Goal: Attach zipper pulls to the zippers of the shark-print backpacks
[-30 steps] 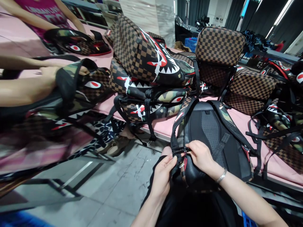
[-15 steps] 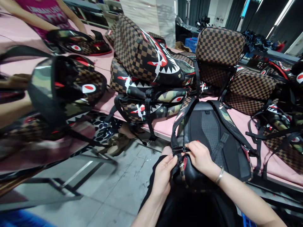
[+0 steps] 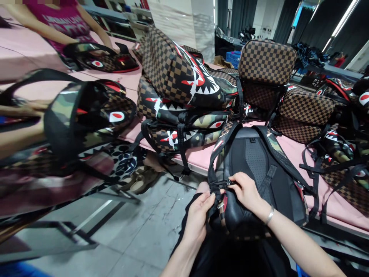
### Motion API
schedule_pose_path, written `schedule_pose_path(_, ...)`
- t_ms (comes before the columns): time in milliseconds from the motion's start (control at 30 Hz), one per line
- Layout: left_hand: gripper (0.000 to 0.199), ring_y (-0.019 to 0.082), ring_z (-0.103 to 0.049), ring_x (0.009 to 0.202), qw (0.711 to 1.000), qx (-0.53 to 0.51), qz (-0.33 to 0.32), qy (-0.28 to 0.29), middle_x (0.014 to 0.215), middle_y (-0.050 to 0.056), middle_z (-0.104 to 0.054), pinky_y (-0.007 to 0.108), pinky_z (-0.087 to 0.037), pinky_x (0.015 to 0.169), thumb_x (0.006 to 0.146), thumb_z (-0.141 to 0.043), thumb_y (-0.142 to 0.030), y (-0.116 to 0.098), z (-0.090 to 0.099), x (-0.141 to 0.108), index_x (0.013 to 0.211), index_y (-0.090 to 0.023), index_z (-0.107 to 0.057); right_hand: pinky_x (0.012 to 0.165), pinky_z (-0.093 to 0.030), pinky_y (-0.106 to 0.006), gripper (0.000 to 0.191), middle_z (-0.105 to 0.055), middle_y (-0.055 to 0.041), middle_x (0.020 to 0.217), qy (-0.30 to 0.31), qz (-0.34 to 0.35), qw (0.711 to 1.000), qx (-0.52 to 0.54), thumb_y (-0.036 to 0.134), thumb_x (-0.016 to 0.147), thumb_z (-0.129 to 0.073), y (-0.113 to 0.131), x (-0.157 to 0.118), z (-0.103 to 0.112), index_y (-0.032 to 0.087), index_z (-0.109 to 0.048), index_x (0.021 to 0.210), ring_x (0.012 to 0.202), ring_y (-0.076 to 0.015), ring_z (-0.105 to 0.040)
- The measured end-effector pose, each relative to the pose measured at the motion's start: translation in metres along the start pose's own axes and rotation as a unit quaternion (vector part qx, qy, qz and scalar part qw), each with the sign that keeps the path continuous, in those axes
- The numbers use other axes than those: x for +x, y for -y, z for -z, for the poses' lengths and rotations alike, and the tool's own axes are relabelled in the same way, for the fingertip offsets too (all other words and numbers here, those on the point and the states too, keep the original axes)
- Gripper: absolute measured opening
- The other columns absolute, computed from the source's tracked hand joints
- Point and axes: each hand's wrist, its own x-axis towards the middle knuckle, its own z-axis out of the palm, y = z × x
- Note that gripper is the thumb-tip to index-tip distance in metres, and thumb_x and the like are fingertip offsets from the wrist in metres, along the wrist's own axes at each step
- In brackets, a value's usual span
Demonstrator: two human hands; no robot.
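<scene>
A black backpack (image 3: 248, 154) rests with its padded back panel up, partly on the pink table and partly over my lap. My left hand (image 3: 197, 215) is closed on a black strap (image 3: 213, 188) at the pack's lower left corner. Close beside it, my right hand (image 3: 245, 190) pinches a small black buckle (image 3: 226, 183) on the strap between thumb and fingers. The buckle's exact shape is too small to make out. Below the hands, checkered trim and a bit of red lining show at the pack's edge.
Checkered backpacks with shark-mouth print (image 3: 184, 77) are stacked behind on the pink table (image 3: 198, 156). More bags (image 3: 308, 107) stand to the right. At left, another person's arm (image 3: 23, 134) reaches to a camouflage bag (image 3: 86, 115). A person in a magenta shirt (image 3: 63, 23) handles a bag at the back.
My right hand has shifted slightly right, drawing the buckle a little away from my left hand. The co-worker's bag at left appears farther right, and the view has shifted slightly.
</scene>
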Motion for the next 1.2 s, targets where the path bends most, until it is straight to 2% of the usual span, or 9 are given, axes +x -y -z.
schedule_pose_path(267, 0.037, 0.021, -0.066, 0.079, 1.000, -0.008, 0.010, 0.000, 0.093, 0.010, -0.070, 0.028, -0.051, 0.076, 0.063, -0.075, -0.025, 0.001, -0.001, -0.001, 0.097, -0.013, -0.067, 0.073, -0.044, -0.032, 0.016, -0.056, -0.0059, 0.085, 0.062, 0.048, 0.994, -0.072, 0.006, 0.083, -0.046, 0.003, 0.000, -0.002, 0.018, -0.055, 0.089, 0.080, -0.0201, -0.051)
schedule_pose_path(367, 0.040, 0.022, -0.067, 0.076, 1.000, 0.000, 0.015, -0.003, 0.094, 0.011, -0.070, 0.031, -0.052, 0.074, 0.062, -0.076, -0.026, 0.001, -0.001, -0.001, 0.098, -0.013, -0.067, 0.072, -0.043, -0.032, 0.016, -0.056, -0.0054, 0.082, 0.066, 0.054, 0.992, -0.098, 0.006, 0.083, -0.045, 0.005, 0.001, -0.003, 0.018, -0.055, 0.088, 0.078, -0.0201, -0.050)
schedule_pose_path(533, 0.039, 0.025, -0.065, 0.088, 1.000, -0.002, 0.006, -0.002, 0.099, 0.012, -0.069, 0.032, -0.052, 0.077, 0.060, -0.077, -0.026, -0.001, -0.002, -0.002, 0.096, -0.013, -0.067, 0.070, -0.042, -0.032, 0.015, -0.056, -0.0048, 0.078, 0.045, 0.051, 0.992, -0.102, 0.007, 0.084, -0.044, 0.005, 0.001, -0.005, 0.018, -0.055, 0.084, 0.074, -0.0195, -0.049)
schedule_pose_path(633, 0.039, 0.025, -0.064, 0.090, 1.000, 0.001, 0.001, -0.004, 0.096, 0.012, -0.069, 0.033, -0.051, 0.080, 0.060, -0.077, -0.026, -0.001, -0.001, -0.003, 0.094, -0.012, -0.067, 0.067, -0.042, -0.030, 0.013, -0.056, -0.0036, 0.076, 0.029, 0.027, 0.998, -0.039, 0.007, 0.082, -0.048, 0.004, 0.001, -0.006, 0.018, -0.055, 0.080, 0.072, -0.0183, -0.050)
schedule_pose_path(733, 0.040, 0.025, -0.064, 0.090, 1.000, -0.002, -0.008, -0.009, 0.095, 0.012, -0.069, 0.033, -0.051, 0.081, 0.060, -0.077, -0.025, 0.000, 0.002, -0.001, 0.096, -0.012, -0.067, 0.064, -0.042, -0.026, 0.009, -0.056, 0.0001, 0.074, 0.014, -0.057, 0.996, 0.073, 0.009, 0.078, -0.055, 0.005, 0.004, -0.004, 0.018, -0.055, 0.081, 0.068, -0.0153, -0.052)
schedule_pose_path(833, 0.041, 0.025, -0.063, 0.094, 1.000, -0.006, -0.023, -0.008, 0.099, 0.011, -0.069, 0.033, -0.051, 0.082, 0.062, -0.076, -0.025, -0.001, 0.003, -0.002, 0.100, -0.014, -0.065, 0.062, -0.044, -0.023, 0.025, -0.059, 0.0009, 0.082, 0.033, -0.120, 0.977, 0.173, 0.014, 0.070, -0.066, 0.007, 0.006, -0.003, 0.019, -0.057, 0.093, 0.070, -0.0142, -0.055)
schedule_pose_path(900, 0.042, 0.025, -0.062, 0.097, 1.000, -0.006, -0.030, 0.002, 0.103, 0.011, -0.068, 0.033, -0.050, 0.084, 0.062, -0.076, -0.023, -0.002, 0.002, -0.004, 0.102, -0.015, -0.065, 0.061, -0.044, -0.023, 0.034, -0.060, -0.0003, 0.085, 0.051, -0.113, 0.974, 0.187, 0.015, 0.065, -0.073, 0.011, 0.007, -0.004, 0.020, -0.061, 0.096, 0.071, -0.0147, -0.056)
schedule_pose_path(1067, 0.052, 0.025, -0.060, 0.101, 0.999, -0.006, -0.036, 0.014, 0.110, 0.012, -0.064, 0.033, -0.046, 0.091, 0.057, -0.079, -0.022, -0.005, -0.003, -0.009, 0.106, -0.015, -0.063, 0.060, -0.042, -0.024, 0.012, -0.058, -0.0014, 0.070, 0.028, -0.047, 0.987, 0.150, 0.010, 0.071, -0.062, 0.019, 0.006, -0.011, 0.019, -0.068, 0.071, 0.065, -0.0143, -0.055)
schedule_pose_path(1200, 0.051, 0.025, -0.057, 0.106, 0.998, 0.009, -0.063, -0.012, 0.112, 0.011, -0.064, 0.033, -0.043, 0.095, 0.058, -0.078, -0.025, -0.001, -0.004, -0.007, 0.106, -0.015, -0.063, 0.054, -0.038, -0.023, 0.016, -0.050, 0.0005, 0.062, 0.000, -0.116, 0.970, 0.213, 0.019, 0.073, -0.060, 0.026, 0.003, -0.015, 0.016, -0.055, 0.058, 0.058, -0.0127, -0.048)
